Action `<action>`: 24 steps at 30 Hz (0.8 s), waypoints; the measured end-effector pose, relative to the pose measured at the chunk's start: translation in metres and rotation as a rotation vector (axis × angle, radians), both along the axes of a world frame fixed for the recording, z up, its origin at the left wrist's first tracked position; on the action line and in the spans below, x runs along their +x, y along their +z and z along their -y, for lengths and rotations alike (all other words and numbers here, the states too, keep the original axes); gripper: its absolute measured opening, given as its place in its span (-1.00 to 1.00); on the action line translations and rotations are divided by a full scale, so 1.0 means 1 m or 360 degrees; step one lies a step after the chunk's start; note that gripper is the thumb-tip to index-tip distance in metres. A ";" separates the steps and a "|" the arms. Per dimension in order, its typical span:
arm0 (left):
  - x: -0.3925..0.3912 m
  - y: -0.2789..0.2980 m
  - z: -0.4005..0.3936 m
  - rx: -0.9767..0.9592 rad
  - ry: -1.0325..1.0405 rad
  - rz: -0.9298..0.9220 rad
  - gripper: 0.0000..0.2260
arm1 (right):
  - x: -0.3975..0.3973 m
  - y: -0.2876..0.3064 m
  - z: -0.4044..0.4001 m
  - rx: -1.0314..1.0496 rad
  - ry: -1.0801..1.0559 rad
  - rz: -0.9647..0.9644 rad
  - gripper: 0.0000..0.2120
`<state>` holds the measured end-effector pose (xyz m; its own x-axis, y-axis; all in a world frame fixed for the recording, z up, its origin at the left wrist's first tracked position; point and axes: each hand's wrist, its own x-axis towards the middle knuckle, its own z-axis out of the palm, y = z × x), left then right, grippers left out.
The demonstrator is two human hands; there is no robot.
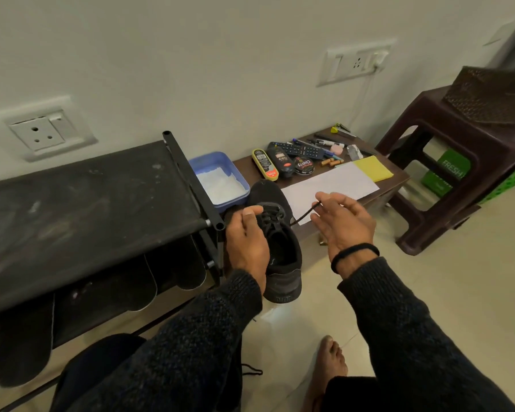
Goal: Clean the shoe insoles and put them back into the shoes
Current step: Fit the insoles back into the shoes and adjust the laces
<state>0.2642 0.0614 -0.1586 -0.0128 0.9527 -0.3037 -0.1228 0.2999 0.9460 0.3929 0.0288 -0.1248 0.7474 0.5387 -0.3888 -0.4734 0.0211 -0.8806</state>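
Two hands are at work on one black shoe, which I hold up just off the front edge of the low brown desk, toe toward the wall. My left hand holds the shoe's left side with its fingers curled around it, thumb lying up by the lace eyelets. My right hand pinches the free end of the black shoelace, drawn taut out to the right of the shoe. The insole cannot be made out inside the dark opening. On the desk lie a white sheet of paper, a yellow cloth, shoe polish containers and a blue tub. A black shoe rack stands at left.
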 end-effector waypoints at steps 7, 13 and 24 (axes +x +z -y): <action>0.012 0.061 -0.023 0.0237 -0.0073 -0.0243 -0.68 | -0.009 0.067 -0.018 0.0066 0.0152 0.0288 -0.83; -0.012 0.137 -0.055 0.0666 -0.0214 -0.0417 -0.71 | -0.012 0.132 -0.023 0.0204 0.0272 0.0523 -0.78; -0.049 0.238 -0.064 0.1069 -0.0304 -0.0549 -0.72 | -0.036 0.210 -0.018 0.0330 0.0441 0.0777 -0.84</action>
<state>0.2153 0.1252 0.0790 0.1810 0.9261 0.3309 0.2073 -0.3648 0.9077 0.3572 0.0468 0.0850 0.6339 0.7671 0.0983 -0.0275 0.1494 -0.9884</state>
